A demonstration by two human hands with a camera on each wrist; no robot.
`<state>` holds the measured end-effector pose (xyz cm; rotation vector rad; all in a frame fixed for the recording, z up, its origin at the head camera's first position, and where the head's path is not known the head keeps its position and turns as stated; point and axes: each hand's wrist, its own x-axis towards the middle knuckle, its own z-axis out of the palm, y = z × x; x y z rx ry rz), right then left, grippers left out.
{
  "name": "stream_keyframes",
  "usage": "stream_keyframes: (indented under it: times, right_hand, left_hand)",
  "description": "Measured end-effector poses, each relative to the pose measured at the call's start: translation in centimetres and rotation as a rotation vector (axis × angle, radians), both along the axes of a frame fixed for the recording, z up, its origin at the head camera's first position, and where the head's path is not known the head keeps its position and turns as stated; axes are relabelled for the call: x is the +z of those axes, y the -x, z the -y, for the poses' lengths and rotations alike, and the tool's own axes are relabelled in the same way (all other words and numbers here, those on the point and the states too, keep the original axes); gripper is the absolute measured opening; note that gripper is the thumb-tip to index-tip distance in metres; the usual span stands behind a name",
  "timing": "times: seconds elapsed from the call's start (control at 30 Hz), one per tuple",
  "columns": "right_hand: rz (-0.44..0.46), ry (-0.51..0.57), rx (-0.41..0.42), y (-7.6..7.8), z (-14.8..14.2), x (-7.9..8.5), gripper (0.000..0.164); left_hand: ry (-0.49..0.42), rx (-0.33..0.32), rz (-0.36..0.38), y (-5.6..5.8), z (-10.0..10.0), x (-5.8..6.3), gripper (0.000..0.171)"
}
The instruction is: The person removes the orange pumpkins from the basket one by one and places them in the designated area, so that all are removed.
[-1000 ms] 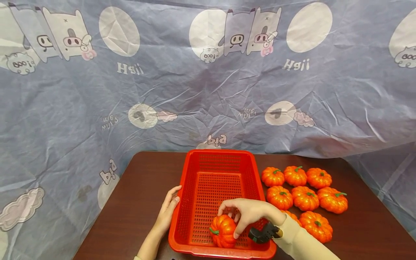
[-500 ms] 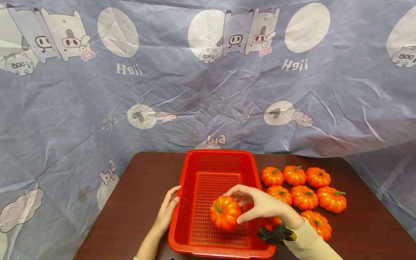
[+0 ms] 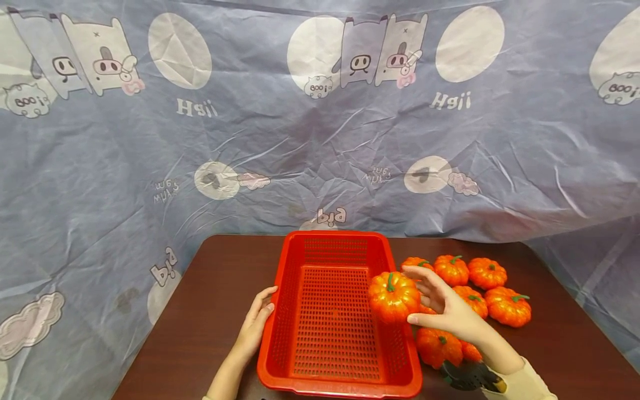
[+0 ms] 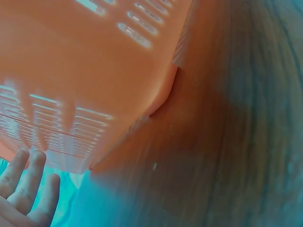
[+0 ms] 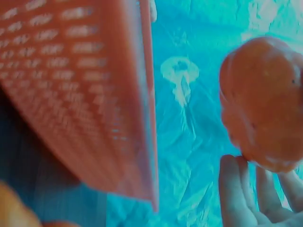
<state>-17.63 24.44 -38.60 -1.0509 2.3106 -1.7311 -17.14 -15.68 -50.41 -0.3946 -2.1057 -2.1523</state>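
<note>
An orange toy pumpkin (image 3: 393, 300) with a green stem is gripped by my right hand (image 3: 457, 312), fingers behind it and thumb low at its side. It is held up over the right rim of a red plastic basket (image 3: 340, 386). In the right wrist view the pumpkin (image 5: 262, 104) is above the fingertips, beside the basket wall (image 5: 75, 109). My left hand (image 3: 252, 328) touches the basket's left rim from outside. The left wrist view shows its fingers (image 4: 31, 189) fairly straight near the slotted wall (image 4: 104, 71). The basket's slotted floor is bare.
Several more pumpkins (image 3: 507, 307) lie grouped on the brown table (image 3: 200, 311), right of the basket; my right hand and arm partly hide some. A dark wrist device (image 3: 470, 376) sits on my right wrist. A printed grey-blue cloth (image 3: 300, 139) hangs behind the table.
My right hand has lifted the pumpkin from the basket's near floor and moved it up and right, over the right rim. The left hand stays at the left rim.
</note>
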Motion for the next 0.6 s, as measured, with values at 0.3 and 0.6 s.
stream_keyframes:
  times: [0.3, 0.6]
  right_hand:
    - [-0.023, 0.153, -0.146, -1.5, -5.4, -1.5, 0.077]
    - [0.026, 0.283, -0.213, -3.2, -11.6, -3.1, 0.079]
  left_hand:
    - [0.019, -0.009, 0.025, -0.2, 0.1, 0.4, 0.038]
    - [0.046, -0.023, 0.009, -0.2, 0.4, 0.6, 0.038]
